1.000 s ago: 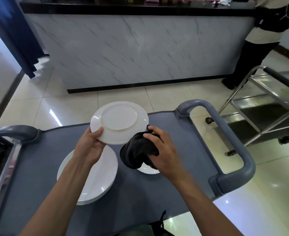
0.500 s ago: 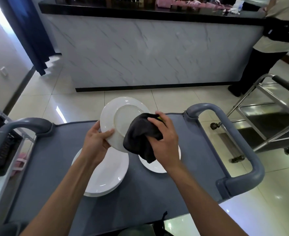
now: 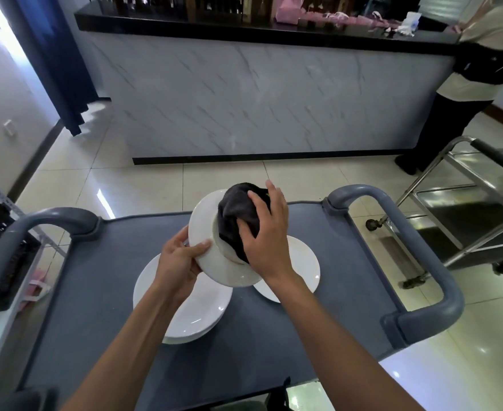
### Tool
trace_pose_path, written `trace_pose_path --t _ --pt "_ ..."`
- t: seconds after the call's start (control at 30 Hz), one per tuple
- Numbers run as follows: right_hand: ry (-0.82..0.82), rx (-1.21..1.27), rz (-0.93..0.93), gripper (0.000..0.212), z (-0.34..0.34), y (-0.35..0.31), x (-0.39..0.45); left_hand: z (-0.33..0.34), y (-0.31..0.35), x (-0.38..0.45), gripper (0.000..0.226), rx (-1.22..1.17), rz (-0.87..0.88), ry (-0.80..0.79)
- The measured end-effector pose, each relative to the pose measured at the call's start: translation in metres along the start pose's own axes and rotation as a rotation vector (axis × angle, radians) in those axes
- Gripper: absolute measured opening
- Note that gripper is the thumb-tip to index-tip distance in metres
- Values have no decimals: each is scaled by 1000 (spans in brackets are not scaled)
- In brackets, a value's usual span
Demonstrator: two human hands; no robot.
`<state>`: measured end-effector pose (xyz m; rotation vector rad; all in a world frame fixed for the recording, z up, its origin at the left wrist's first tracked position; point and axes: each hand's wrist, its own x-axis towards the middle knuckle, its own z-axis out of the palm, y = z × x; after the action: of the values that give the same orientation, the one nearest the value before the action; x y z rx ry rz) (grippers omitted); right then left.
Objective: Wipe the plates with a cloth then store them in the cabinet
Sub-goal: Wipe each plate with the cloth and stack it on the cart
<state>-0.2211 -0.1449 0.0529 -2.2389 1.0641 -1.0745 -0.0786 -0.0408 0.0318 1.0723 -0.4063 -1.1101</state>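
Note:
My left hand grips the near left rim of a white plate, held tilted with its underside facing me above the grey cart top. My right hand presses a black cloth flat against the plate's foot ring. Under my left forearm a stack of white plates rests on the cart. A single white plate lies on the cart under my right wrist, partly hidden.
Grey cart handles rise at the left and the right. A steel trolley stands on the tiled floor to the right. A marble-fronted counter lies ahead, and a person stands at its right end.
The held plate has tilted more upright and turned toward my right hand. The cloth has moved from beside the plate onto its underside. The view has lifted and shifted a little.

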Motion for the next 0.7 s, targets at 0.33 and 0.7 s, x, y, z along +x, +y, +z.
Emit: trace_pose_path --t 0.33,0.7 --pt "-54 -164 -188 69 -7 12 -29 -6 -2 -4 42 -48 -58 -55" --pt "35 -67 -135 44 -8 15 -7 3 1 -4 49 92 -43 -159"
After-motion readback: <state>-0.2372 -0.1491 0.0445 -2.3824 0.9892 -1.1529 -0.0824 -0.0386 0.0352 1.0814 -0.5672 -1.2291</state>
